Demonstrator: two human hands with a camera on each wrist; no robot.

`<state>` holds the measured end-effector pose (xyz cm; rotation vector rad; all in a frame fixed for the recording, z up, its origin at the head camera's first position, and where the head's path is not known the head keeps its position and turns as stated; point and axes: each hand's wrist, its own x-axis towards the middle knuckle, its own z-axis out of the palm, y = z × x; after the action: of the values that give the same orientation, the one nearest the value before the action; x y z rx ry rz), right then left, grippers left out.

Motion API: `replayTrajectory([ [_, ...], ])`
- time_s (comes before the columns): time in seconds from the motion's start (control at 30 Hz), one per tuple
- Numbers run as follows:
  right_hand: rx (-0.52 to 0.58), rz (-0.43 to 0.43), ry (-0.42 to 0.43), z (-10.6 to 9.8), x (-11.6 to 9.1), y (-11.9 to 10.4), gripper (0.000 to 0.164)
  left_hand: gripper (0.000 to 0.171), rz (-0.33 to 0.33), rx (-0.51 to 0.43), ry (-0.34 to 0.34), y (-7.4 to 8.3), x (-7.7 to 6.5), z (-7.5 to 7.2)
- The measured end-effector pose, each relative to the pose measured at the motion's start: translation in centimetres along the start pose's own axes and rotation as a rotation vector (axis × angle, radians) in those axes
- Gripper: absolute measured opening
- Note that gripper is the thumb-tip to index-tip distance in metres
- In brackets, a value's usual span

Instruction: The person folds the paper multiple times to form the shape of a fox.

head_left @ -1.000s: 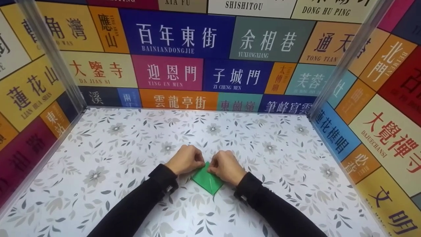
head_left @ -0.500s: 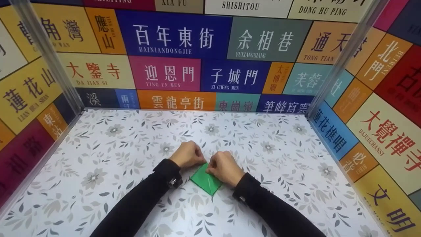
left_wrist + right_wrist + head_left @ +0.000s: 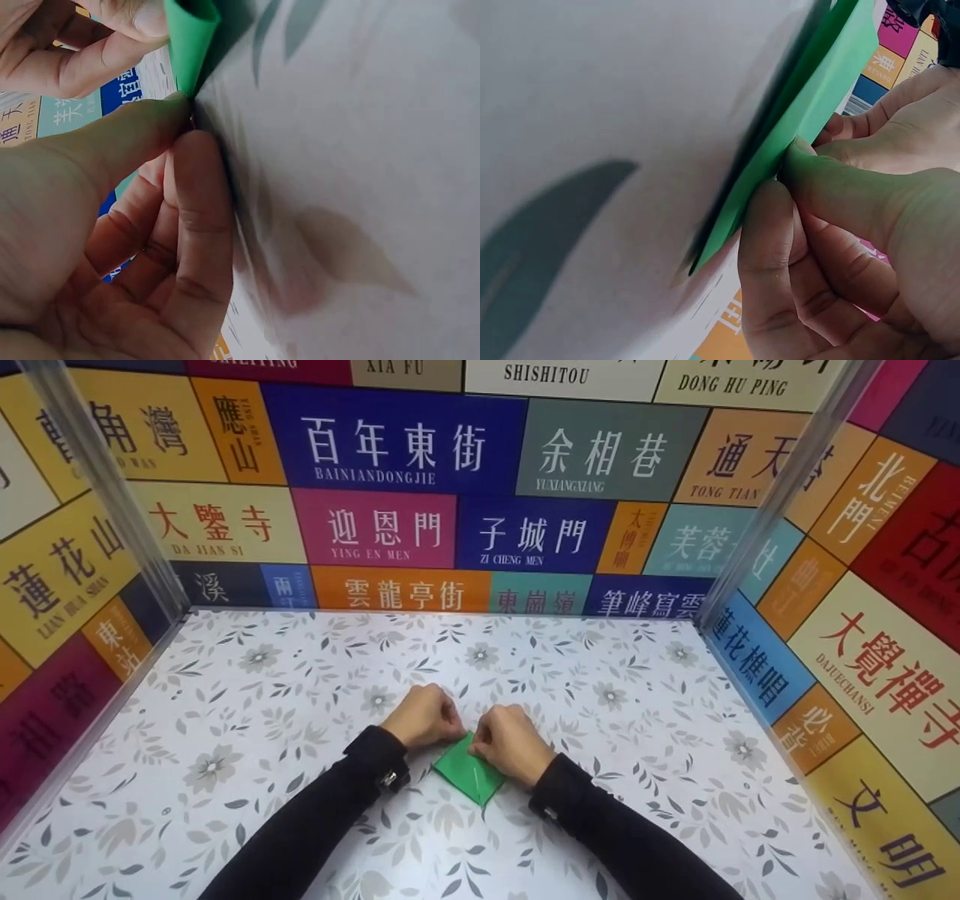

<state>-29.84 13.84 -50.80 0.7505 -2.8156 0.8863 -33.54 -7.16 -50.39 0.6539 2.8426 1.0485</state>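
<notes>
A small green folded paper (image 3: 466, 772) lies on the table, its near corner pointing toward me and a pale crease line running up from that corner. My left hand (image 3: 424, 718) is at its far corner; in the left wrist view the thumb (image 3: 142, 124) and index finger (image 3: 201, 180) meet right at the paper's narrow tip. My right hand (image 3: 516, 744) pinches the right side of the paper, thumb on top and curled index finger at the edge. In the right wrist view the paper (image 3: 810, 105) shows layered edges slightly lifted apart.
The table (image 3: 637, 825) has a white cover printed with grey flowers and leaves. Panels with colourful place-name signs rise at the back (image 3: 397, 442) and on both sides. Clear corner strips (image 3: 780, 502) join these panels.
My left hand shifted slightly away from the paper's upper left side to its far tip, baring more green. The right hand keeps its hold. The head view has turned a little.
</notes>
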Motion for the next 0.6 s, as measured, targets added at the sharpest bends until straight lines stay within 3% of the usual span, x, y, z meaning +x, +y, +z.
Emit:
replayTrajectory([
  [0.23, -0.009, -0.006, 0.014, -0.01, -0.09, -0.08, 0.018, 0.008, 0.016, 0.058, -0.012, 0.16, -0.38, -0.16],
  [0.6, -0.034, -0.037, 0.031, 0.08, -0.21, -0.16, 0.018, 0.009, -0.055, 0.084, -0.096, 0.74, -0.71, -0.45],
])
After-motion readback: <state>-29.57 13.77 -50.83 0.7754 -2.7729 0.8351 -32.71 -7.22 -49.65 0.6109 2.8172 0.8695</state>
